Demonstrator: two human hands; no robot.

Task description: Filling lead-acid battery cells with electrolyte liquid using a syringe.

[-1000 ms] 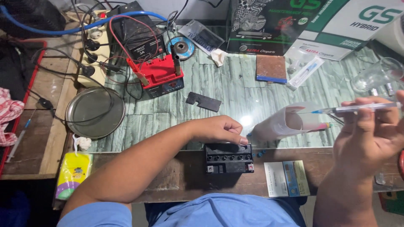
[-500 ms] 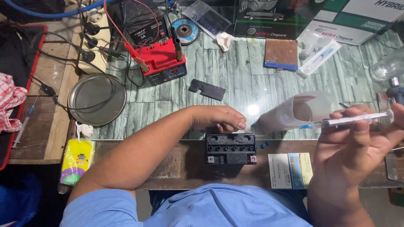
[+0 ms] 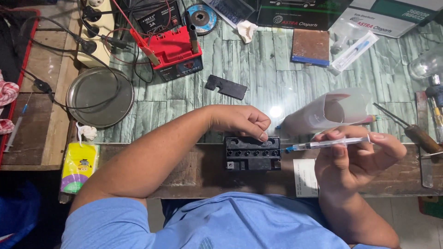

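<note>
A small black battery [image 3: 252, 154] with a row of round fill holes on top sits at the table's near edge. My left hand [image 3: 240, 121] rests on its far top edge, fingers curled against it. My right hand [image 3: 357, 154] holds a clear syringe [image 3: 330, 144] with a blue needle hub, lying level and pointing left; its tip sits at the battery's right end. Just behind the syringe a cut translucent plastic container [image 3: 332, 113] lies on its side.
A red-topped battery [image 3: 177, 57] with clamps and wires and a black charger stand at the back. A round metal lid [image 3: 99, 97] lies left, a black flat strip [image 3: 226, 87] mid-table, a packaged syringe [image 3: 353, 51] and a brown block [image 3: 310, 47] behind. Tools lie at right [image 3: 417, 133].
My right hand has come down and left with the syringe, from beside the plastic container to the black battery's right end. My left hand has settled onto the battery's top edge.
</note>
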